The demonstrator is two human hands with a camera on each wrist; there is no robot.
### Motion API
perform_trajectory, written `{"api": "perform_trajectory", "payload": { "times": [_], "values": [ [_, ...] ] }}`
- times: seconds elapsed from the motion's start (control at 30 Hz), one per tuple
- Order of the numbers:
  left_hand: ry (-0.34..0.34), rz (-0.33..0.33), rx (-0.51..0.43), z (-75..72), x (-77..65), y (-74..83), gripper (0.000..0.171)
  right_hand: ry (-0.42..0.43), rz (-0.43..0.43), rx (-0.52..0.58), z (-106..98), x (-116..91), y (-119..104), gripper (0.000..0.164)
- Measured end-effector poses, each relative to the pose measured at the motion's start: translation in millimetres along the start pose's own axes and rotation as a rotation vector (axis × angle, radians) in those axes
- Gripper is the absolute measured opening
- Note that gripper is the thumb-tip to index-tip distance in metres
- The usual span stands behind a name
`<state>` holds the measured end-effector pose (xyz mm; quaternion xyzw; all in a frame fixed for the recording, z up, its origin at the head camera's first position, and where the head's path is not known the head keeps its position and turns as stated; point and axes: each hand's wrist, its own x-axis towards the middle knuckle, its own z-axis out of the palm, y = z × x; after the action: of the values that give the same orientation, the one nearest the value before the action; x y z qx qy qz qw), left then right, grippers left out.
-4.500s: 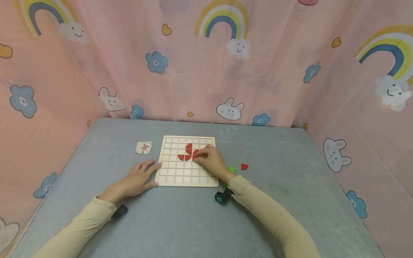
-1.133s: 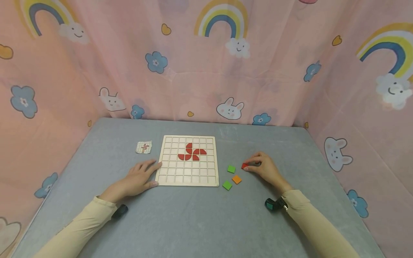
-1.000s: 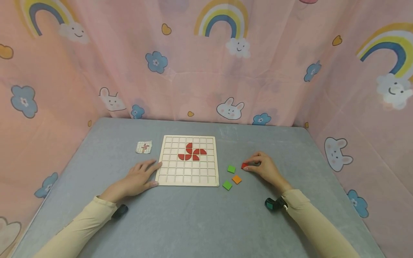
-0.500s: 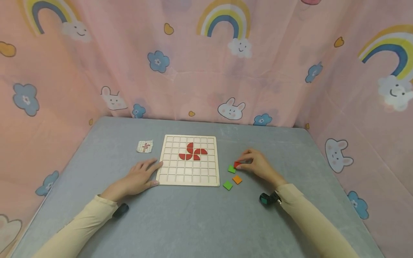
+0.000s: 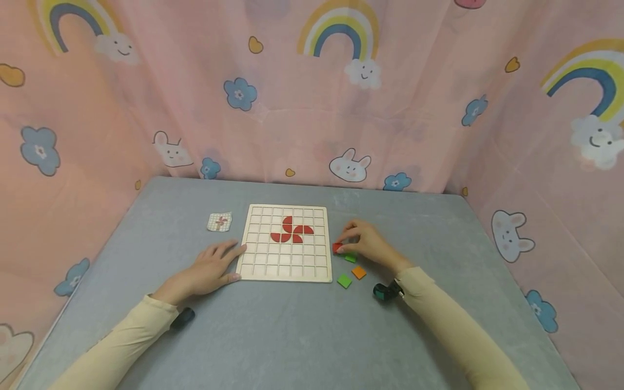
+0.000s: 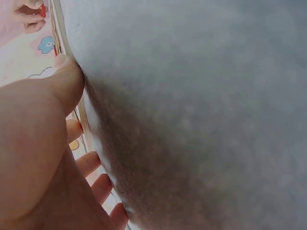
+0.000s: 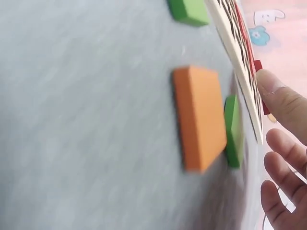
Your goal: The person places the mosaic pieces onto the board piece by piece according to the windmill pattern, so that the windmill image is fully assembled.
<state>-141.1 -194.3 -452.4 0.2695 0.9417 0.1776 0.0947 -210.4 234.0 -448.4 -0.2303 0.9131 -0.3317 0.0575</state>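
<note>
So, red pc [image 5: 337, 248] just beside R edge of grid board [image 5: 283, 262]; R hand [image 5: 369, 242] has it pinched btwn thumb & fingertips; L hand [image 5: 208, 268] spread, fingers relaxed, touching board's L edge, gripping nothing; red pinwheel [image 5: 287, 222] set on board; green tile [image 5: 350, 259] partly hidden by R hand; orange tile [image 5: 358, 272] & 2nd green tile [image 5: 344, 281] nearer person; pattern card [image 5: 220, 222] L of board, on gray table [image 5: 273, 336].
</note>
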Motion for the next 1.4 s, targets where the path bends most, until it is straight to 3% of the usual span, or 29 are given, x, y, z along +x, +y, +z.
{"api": "perform_trajectory", "payload": {
  "times": [0.63, 0.97, 1.4],
  "values": [
    [0.005, -0.01, -0.006, 0.7, -0.1, 0.8, 0.067, -0.017, -0.081, 0.1, 29.7, 33.1, -29.8, 0.016],
    [0.036, 0.019, -0.011, 2.1, -1.6, 1.0, 0.067, -0.003, -0.103, 0.16, 43.1, 40.8, -38.7, 0.019],
    [0.02, 0.008, -0.016, 7.0, -0.1, -6.1, 0.069, 0.023, -0.137, 0.189, 56.2, 43.9, -41.7, 0.02]
  ]
}}
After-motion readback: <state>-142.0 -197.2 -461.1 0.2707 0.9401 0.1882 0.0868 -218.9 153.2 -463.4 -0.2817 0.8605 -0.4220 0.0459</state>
